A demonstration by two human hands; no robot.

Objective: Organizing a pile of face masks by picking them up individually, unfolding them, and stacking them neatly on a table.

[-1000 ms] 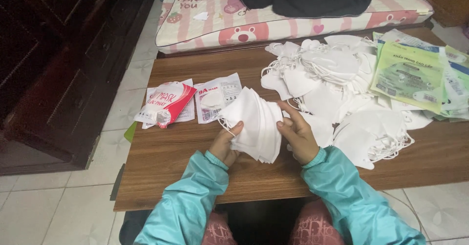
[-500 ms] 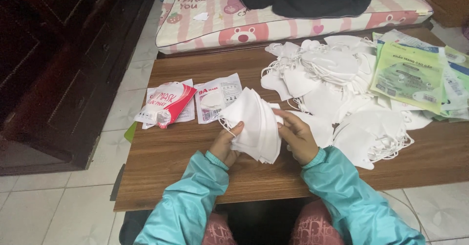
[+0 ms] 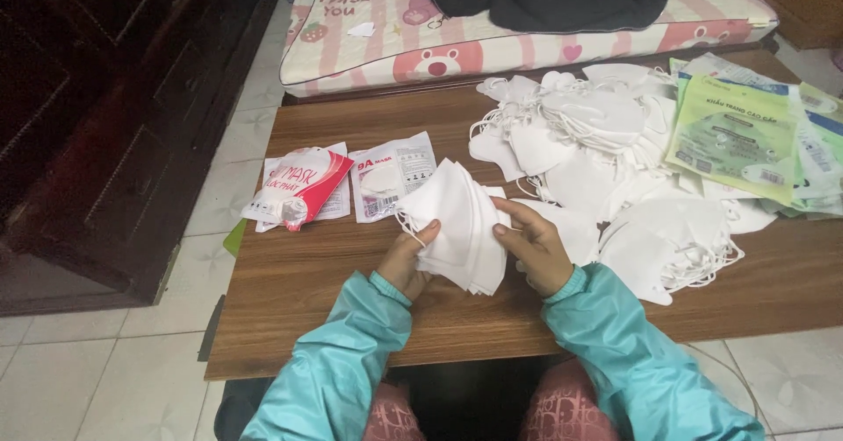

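A stack of several folded white face masks is held upright over the wooden table, near its front edge. My left hand grips the stack's lower left side, thumb on its front. My right hand holds the right side, fingers pressed on the top mask. Both arms wear teal sleeves. A big loose pile of white masks with ear loops lies just right of my hands.
Two clear mask packets, one with red print and one plain, lie left of the stack. Green and white packets are stacked at the far right. A pink striped cushion with dark cloth lies behind the table. Dark wooden furniture stands left.
My right hand's fingers have shifted slightly across the top of the stack; the stack stays in both hands at the same spot.
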